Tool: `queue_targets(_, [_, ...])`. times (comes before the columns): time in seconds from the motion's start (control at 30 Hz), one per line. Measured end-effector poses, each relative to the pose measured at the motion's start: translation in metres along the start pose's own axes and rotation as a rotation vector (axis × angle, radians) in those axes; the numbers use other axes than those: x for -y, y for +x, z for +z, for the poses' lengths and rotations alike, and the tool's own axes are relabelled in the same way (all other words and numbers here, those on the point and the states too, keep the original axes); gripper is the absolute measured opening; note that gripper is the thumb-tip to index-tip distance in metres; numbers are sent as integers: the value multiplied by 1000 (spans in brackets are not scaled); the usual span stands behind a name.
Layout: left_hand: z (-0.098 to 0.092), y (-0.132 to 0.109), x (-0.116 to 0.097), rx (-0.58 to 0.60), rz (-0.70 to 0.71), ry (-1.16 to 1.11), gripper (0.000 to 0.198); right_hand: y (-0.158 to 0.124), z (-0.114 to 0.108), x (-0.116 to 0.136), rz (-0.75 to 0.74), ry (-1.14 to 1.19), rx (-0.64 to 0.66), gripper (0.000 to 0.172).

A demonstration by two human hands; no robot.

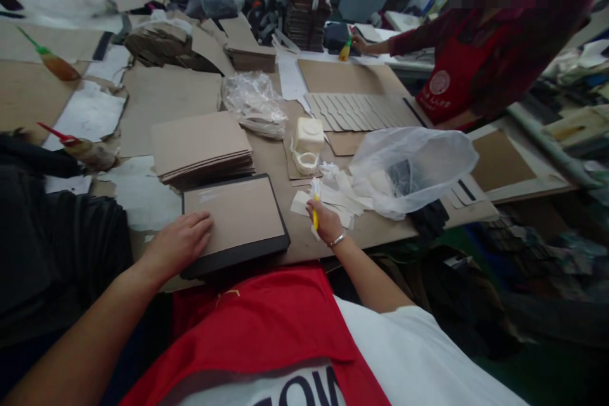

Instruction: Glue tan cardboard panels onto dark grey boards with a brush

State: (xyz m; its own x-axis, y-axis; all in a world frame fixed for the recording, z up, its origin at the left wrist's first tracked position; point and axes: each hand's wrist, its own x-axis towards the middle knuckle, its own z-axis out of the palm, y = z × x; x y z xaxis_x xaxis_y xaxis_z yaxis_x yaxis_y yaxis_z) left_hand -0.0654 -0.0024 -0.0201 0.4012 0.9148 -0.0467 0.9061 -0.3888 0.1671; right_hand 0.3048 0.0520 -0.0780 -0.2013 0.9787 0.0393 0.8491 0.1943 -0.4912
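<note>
My left hand [183, 241] lies flat, fingers stretched out, on the left edge of a brown cardboard sheet [245, 216]. That sheet rests on a slightly larger black panel [238, 258] at the front of the table. To the right, my right hand [326, 222] is closed around a slim yellow tool [316, 214]; its working end is not clear enough to name. Below and beyond that hand are scattered white paper-like strips [337, 196]. A cream plastic container [309, 136] with a ring-shaped opening stands just behind them.
A stack of cardboard sheets [202, 143] sits behind the black panel. Glue bottles with red [90, 151] and green [57, 63] tips lie left, near piled black material [57, 254]. A clear plastic bag [413, 168] lies right. Across the table, a co-worker in a red apron [451, 82] holds a yellow bottle [345, 51].
</note>
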Motion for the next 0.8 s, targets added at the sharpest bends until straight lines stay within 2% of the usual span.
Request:
queue_targets(0.07, [-2, 1, -4, 24, -17, 35, 41, -5, 31, -18, -102, -199, 10, 25])
queue_targets(0.17, [-2, 1, -8, 41, -45, 56, 41, -12, 60, -34, -152, -283, 0, 23])
queue_targets(0.27, [-1, -1, -10, 56, -69, 75, 41, -19, 71, -42, -132, -265, -22, 25])
queue_targets(0.4, [-5, -4, -13, 85, -107, 76, 41, -21, 72, -47, -103, -230, -71, 21])
queue_targets(0.5, [-12, 3, -24, -13, -115, -14, 43, -17, 56, -39, -54, -83, -211, 18])
queue_targets(0.57, [-15, 17, -41, -132, -98, -159, 46, -13, 35, -26, -62, 80, -286, 19])
queue_targets(0.63, [-16, 38, -66, -198, -73, -384, 53, -10, 10, -6, -131, 200, -278, 22])
queue_targets(0.73, [-14, 75, -104, -175, -15, -785, 67, -6, -26, 28, -277, 294, -202, 22])
queue_targets(0.77, [-14, 85, -112, -149, 1, -893, 60, -5, -35, 38, -318, 313, -184, 21])
queue_targets(0.8, [-13, 93, -118, -118, 2, -984, 46, -4, -42, 48, -351, 328, -175, 19])
